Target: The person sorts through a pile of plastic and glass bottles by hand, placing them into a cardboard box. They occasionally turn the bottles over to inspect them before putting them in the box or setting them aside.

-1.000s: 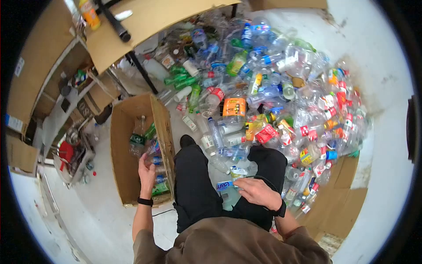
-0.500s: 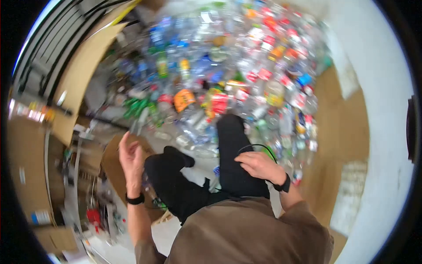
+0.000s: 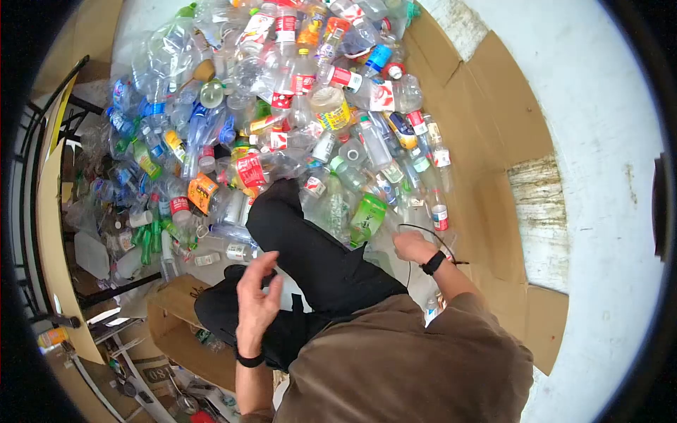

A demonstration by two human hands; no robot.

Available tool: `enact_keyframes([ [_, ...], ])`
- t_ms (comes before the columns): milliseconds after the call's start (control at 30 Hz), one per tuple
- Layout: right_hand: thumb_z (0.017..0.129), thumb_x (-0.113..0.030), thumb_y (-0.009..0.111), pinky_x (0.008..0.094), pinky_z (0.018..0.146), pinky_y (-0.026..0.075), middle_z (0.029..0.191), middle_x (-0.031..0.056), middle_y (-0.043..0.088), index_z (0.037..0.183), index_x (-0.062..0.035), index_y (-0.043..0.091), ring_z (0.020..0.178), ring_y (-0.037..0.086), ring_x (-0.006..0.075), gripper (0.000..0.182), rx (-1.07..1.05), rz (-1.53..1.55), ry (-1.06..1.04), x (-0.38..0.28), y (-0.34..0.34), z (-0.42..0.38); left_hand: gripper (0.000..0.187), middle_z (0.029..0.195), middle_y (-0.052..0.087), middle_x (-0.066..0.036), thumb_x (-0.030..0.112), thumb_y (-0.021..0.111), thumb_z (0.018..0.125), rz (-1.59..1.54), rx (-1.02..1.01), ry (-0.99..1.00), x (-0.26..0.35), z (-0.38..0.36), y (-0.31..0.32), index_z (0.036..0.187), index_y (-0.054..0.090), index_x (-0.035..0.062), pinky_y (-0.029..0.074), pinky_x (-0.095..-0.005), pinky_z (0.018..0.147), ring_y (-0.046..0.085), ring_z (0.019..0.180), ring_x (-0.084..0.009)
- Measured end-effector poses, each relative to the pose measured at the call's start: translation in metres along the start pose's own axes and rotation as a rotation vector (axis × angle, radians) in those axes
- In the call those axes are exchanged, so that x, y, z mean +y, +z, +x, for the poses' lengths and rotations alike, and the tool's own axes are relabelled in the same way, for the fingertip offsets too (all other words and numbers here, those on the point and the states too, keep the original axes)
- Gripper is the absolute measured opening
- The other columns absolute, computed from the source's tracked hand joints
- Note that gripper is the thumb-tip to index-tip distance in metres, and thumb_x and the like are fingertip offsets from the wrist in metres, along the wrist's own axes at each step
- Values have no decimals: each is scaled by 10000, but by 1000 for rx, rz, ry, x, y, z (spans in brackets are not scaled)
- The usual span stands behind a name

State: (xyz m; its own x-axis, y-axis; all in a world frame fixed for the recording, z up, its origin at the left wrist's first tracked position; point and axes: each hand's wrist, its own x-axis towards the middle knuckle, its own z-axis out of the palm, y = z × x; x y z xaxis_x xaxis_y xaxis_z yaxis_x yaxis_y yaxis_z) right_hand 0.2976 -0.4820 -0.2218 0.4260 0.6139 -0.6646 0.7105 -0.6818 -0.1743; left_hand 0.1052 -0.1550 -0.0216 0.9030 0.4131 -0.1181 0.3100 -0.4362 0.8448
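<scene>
My left hand (image 3: pixel 258 296) is raised over my black-trousered legs (image 3: pixel 317 261), its fingers loosely bent and apart from the thumb, with nothing in it. My right hand (image 3: pixel 415 247) is beside my leg on the right, fingers curled closed; what they hold, if anything, is hidden. A thin black cable (image 3: pixel 441 241) loops around this hand. Closest to it is a clear bottle with a green label (image 3: pixel 368 217), lying at the edge of the heap. The large pile of empty plastic bottles (image 3: pixel 303 84) spreads in front of my knees.
An open cardboard box (image 3: pixel 169 321) stands by my left leg with a few bottles inside. Cardboard sheets (image 3: pixel 465 141) line the white wall (image 3: pixel 599 176) on the right. At the left is a black metal rack (image 3: pixel 28 211).
My view has turned and shifted, so the pile now appears farther left. My right hand has moved from above my thigh to its right side. My left hand has come in closer to my legs.
</scene>
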Motion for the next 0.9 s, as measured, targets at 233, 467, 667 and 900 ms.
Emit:
enact_keyframes([
  [233,853,-125,581,324,560,512,862,86,654,1070,-27,643,730,662,188,246,94,1378,223,41,77,73,245,944,688,-90,-11,599,851,1,-45,-32,-11,58,66,1082,677,14,501,-272,713,637,796,-139],
  [467,855,-22,574,296,597,510,877,74,646,1088,-10,630,735,636,168,241,510,1758,573,66,111,157,151,772,672,-83,-70,612,754,169,273,338,-34,91,107,839,665,43,464,-247,532,601,574,-147],
  [667,823,-49,642,337,741,516,927,135,680,1105,-24,652,784,635,201,282,828,1631,304,39,82,201,195,760,665,-83,-78,595,704,252,254,407,-32,103,108,833,638,61,485,-289,518,619,578,-216],
  [900,689,-350,814,426,991,442,1245,210,625,1367,-50,491,1158,593,373,809,650,958,495,-12,1,238,236,754,656,-32,-12,621,633,321,241,392,-33,111,110,829,646,118,490,-313,518,635,583,-219],
])
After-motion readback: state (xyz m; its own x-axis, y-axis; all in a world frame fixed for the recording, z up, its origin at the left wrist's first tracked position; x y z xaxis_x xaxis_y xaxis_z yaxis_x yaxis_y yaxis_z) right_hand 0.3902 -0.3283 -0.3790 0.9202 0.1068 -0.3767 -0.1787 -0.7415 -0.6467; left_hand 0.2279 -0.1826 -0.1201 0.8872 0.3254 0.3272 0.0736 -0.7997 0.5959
